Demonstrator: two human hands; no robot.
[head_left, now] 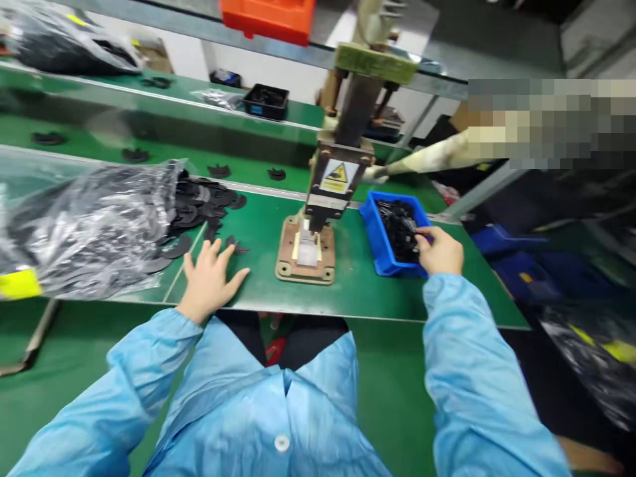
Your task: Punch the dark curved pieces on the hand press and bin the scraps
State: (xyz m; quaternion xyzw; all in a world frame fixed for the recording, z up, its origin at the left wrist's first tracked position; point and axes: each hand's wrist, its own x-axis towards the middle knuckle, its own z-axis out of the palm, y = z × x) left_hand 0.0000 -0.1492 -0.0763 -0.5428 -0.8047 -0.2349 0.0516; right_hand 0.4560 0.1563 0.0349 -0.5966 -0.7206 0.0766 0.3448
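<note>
My left hand (211, 278) rests over the green worktop with its fingers spread and nothing gripped. Just past its fingertips lies a small dark flat part (236, 245). Over the right side of a blue bin (380, 255), my right hand (442, 250) has thumb and fingers pinched together; what is between them is hidden. Small black parts (397, 225) fill the bin. Between my hands stands a hand press (335, 165) with a yellow warning label. Under its ram, a pale block (308, 250) sits on the brown base plate (285, 265).
A clear plastic bag (94, 225) spills curved black pieces (199, 205) on the left. Several similar pieces (218, 171) lie along the green belt (173, 159) behind. A black bin (267, 103) and an orange bin (268, 20) are farther back. The press's pale lever (427, 158) reaches right.
</note>
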